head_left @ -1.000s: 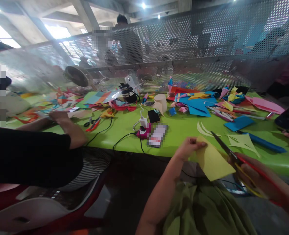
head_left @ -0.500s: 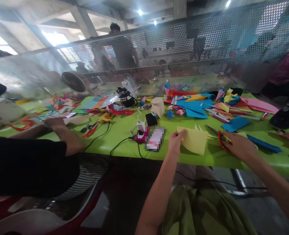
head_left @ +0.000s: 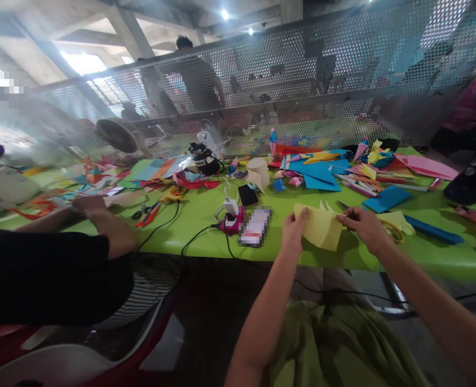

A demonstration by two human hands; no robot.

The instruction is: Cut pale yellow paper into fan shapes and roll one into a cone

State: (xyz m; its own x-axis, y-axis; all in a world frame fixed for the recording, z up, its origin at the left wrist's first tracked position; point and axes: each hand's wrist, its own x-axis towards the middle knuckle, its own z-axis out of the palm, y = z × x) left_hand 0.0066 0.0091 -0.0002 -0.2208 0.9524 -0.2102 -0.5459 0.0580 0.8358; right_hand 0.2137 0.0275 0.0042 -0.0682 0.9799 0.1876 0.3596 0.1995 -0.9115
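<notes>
A yellow sheet of paper is stretched between my hands just above the green table. My left hand pinches its upper left corner, thumb on the near face. At its upper right corner, my right hand holds the edge between thumb and fingers. Thin pale strips of paper stick up behind the sheet. Scissors lie on the table behind my right hand, which hides their middle; a yellow-edged handle and a blade tip show. A loose piece of yellow paper lies by the handle.
Left of my hands are a phone, a magenta power adapter with cords and a black phone. Blue paper, pens and a folded blue strip lie about. A co-worker's arm rests at left.
My right hand has let go of the scissors, leaving them on the table, and moved left to grip the yellow paper's right corner. The sheet now bows slightly between both hands.
</notes>
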